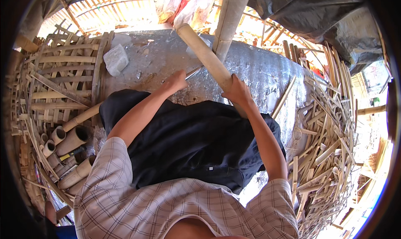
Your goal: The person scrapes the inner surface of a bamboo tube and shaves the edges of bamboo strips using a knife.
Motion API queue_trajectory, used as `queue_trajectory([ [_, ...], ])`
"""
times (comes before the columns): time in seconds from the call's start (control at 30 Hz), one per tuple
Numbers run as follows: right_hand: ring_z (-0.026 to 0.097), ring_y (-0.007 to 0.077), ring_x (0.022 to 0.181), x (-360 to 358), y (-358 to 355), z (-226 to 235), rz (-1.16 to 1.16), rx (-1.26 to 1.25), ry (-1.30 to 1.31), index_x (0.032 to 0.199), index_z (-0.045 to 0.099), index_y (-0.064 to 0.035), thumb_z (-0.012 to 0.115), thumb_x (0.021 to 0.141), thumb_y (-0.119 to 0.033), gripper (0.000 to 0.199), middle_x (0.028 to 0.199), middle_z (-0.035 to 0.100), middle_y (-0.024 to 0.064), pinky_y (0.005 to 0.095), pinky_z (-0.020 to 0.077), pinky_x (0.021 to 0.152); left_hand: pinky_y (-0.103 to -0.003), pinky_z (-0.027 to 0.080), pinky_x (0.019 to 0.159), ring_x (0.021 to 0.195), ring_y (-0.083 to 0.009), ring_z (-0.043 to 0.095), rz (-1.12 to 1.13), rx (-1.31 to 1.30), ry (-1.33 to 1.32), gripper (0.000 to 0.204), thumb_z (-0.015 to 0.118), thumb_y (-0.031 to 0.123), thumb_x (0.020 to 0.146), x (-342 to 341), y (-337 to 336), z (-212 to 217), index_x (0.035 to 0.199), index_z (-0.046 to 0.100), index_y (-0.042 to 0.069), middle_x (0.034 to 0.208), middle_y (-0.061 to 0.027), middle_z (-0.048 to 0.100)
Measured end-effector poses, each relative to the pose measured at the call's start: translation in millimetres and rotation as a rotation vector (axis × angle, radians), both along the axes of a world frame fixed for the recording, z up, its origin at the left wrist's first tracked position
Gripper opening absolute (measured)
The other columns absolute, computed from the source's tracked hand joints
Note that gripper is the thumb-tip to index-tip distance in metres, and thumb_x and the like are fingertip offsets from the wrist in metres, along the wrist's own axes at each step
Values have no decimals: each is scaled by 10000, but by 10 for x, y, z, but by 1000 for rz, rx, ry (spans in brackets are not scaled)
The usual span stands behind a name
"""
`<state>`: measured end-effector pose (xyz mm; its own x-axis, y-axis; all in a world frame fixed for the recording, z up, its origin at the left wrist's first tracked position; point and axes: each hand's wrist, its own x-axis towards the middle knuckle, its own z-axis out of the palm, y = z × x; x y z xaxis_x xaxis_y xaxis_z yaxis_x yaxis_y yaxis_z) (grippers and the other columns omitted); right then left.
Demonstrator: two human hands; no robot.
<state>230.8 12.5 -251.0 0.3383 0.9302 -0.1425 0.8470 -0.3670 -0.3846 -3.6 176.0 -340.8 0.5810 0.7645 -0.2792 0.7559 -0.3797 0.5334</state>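
The right hand (238, 90) is gripping a bamboo pole (204, 55) just above centre frame, the pole slanting up-left from the fist. The left hand (177, 81) is clenching a blade (193, 73) (only its metal tip showing) that is touching the pole's left side. Cut tubes (69, 143) are lying lower left.

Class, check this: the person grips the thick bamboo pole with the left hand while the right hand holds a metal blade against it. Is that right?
Not quite: the hands are swapped. In the head view the right hand grips the bamboo pole, while the left hand holds the metal blade against it.
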Motion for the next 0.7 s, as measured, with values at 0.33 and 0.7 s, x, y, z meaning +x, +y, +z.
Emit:
queue_trajectory([
  [0.33, 683, 482, 996, 29, 10, 64, -32, -28, 54, 1235, 561, 5, 865, 628, -314, 750, 1052, 712, 277, 536, 546, 901, -511, 551, 826, 972, -468, 699, -51, 50, 49, 349, 724, 104, 766, 0, 54, -104, 1043, 630, -87, 983, -331, 695],
  [0.7, 702, 489, 857, 8, 181, 1033, 19, 473, 81, 1118, 545, 3, 839, 657, -244, 600, 882, 716, 289, 537, 572, 781, -533, 548, 867, 1032, -493, 676, -45, 39, 4, 337, 707, 146, 781, -32, -22, -90, 1015, 640, -87, 1049, -353, 680],
])
